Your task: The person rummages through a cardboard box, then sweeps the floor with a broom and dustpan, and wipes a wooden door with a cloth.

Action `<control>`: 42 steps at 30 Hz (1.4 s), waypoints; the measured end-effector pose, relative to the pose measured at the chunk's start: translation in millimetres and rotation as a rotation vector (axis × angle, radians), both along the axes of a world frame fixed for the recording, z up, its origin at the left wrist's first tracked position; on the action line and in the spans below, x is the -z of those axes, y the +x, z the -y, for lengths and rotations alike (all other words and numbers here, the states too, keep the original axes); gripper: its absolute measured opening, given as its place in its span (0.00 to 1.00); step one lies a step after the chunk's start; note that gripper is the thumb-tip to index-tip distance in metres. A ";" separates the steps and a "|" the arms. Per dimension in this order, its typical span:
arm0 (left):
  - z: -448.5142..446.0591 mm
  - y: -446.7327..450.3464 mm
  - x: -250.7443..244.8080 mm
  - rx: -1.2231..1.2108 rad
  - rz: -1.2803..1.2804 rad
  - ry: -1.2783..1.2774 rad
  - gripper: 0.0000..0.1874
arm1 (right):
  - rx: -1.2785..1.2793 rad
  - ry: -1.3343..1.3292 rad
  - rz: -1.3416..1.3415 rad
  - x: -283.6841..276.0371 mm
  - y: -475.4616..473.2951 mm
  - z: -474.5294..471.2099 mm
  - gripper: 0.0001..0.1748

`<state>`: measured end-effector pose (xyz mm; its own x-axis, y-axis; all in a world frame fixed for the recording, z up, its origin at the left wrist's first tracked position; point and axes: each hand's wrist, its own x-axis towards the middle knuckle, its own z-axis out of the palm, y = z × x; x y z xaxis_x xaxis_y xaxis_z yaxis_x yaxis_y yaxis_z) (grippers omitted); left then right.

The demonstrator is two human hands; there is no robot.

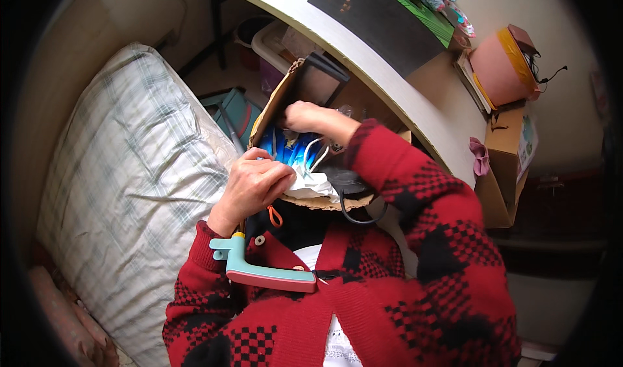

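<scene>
A cardboard box (pixel 328 203) with rough-cut edges stands open before me. My left hand (pixel 258 179) is closed at its near left corner, fingers curled over the rim. My right hand (pixel 304 116) reaches inside by the left wall; its fingertips are hidden, so its hold cannot be told. Under it lie blue plastic packaging (pixel 292 148), a white cable (pixel 307 155) and crumpled white wrapping (pixel 311 186). A round black item (pixel 346 179) sits at the right, beside a black cord (pixel 362 221) that loops over the rim. A dark framed item (pixel 321 77) leans at the far end.
A teal and pink stick handle (pixel 270 272) crosses my front, below my left wrist. On the left is a bed with a plaid sheet (pixel 121 172). A white table (pixel 379 58) curves past the box; a pink bucket (pixel 501 70) and another cardboard box (pixel 501 182) are at the right.
</scene>
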<state>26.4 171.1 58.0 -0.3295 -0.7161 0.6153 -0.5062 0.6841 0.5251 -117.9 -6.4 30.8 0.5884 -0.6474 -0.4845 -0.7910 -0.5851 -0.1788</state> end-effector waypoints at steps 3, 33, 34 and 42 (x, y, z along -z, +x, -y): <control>-1.3 0.6 0.6 -0.004 0.016 0.027 0.05 | 0.039 0.102 0.220 -45.6 -25.9 -15.6 0.25; 11.1 -2.5 -3.8 0.136 0.138 -0.079 0.05 | 1.424 0.683 0.685 -78.9 -222.2 -111.8 0.13; 11.0 -5.7 -3.3 0.148 0.144 -0.085 0.04 | 1.356 0.695 0.708 -72.4 -226.4 -111.6 0.14; 16.2 -12.9 -5.1 0.178 0.237 -0.099 0.33 | 1.504 0.546 1.051 -17.0 -267.9 -143.3 0.09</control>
<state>13.4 154.9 63.1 -0.5869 -0.5752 0.5699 -0.4747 0.8146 0.3333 -385.8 136.9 47.8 -0.0820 -0.7507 -0.6555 0.0159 0.6566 -0.7540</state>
